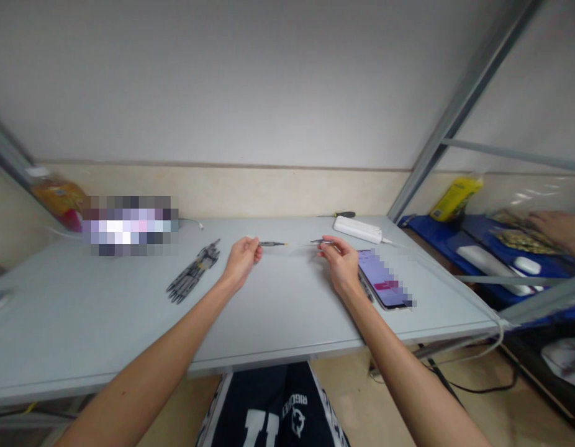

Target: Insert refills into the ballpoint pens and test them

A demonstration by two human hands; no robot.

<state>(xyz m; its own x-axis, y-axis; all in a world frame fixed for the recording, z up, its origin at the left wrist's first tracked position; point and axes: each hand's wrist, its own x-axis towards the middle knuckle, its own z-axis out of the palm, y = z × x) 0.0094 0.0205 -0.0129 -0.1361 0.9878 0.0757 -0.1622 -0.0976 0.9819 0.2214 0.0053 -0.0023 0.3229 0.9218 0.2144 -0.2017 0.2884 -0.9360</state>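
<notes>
My left hand [243,256] is closed in a pinch on a slim grey pen-like stick [271,244] with a yellow tip, which points to the right above the table. Across a short gap, my right hand [339,259] pinches a thin dark, shiny piece [319,241] pointing left; its exact kind is too small to make out. To the left of my left hand lies a pile of similar slim grey and black sticks [194,271]. A phone [383,279] with a lit screen rests just right of my right hand, with some dark sticks partly hidden along its left edge.
Behind my right hand are a white power strip [358,230] with a cable and a dark-handled screwdriver [346,215]. A bottle [59,192] and a blurred-out lit object [129,226] stand at the back left. Beyond the metal frame [422,161], another person's hand [560,226] reaches over a blue surface.
</notes>
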